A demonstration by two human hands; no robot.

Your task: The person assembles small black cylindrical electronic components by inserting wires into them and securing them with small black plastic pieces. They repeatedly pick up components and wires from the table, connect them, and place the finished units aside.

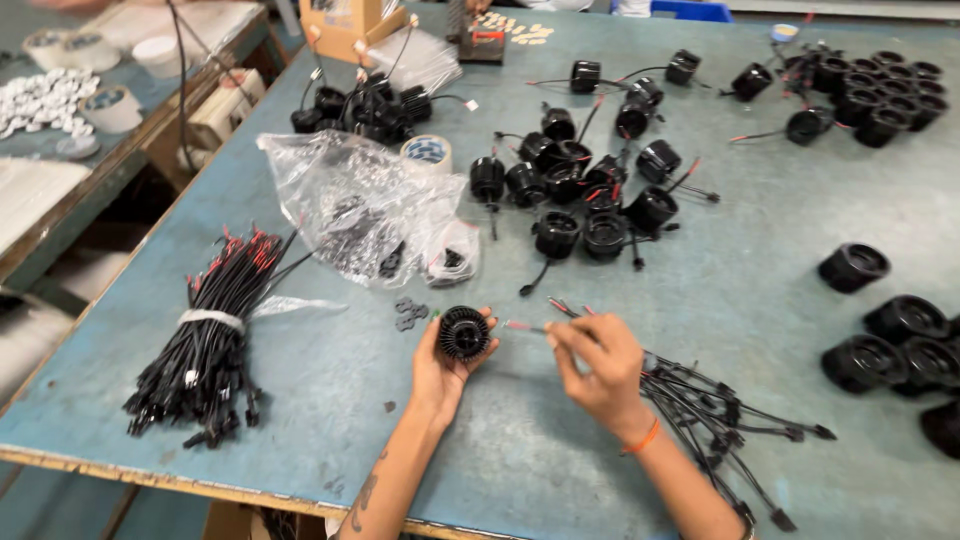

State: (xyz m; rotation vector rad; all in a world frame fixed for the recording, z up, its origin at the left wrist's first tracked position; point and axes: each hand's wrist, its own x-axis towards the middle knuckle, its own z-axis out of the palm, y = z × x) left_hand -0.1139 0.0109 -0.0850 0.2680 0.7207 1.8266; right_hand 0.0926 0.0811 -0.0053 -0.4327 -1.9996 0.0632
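Note:
My left hand holds a round black ribbed plastic housing just above the blue-grey table. My right hand pinches a thin wire with a red tip, its end pointing at the housing. An orange band sits on my right wrist. Under and right of my right hand lies a loose pile of black wires with connectors.
A tied bundle of black and red wires lies at the left. A clear plastic bag of small black parts and a tape roll sit ahead. Wired black housings cluster mid-table; empty housings sit right. A second bench stands left.

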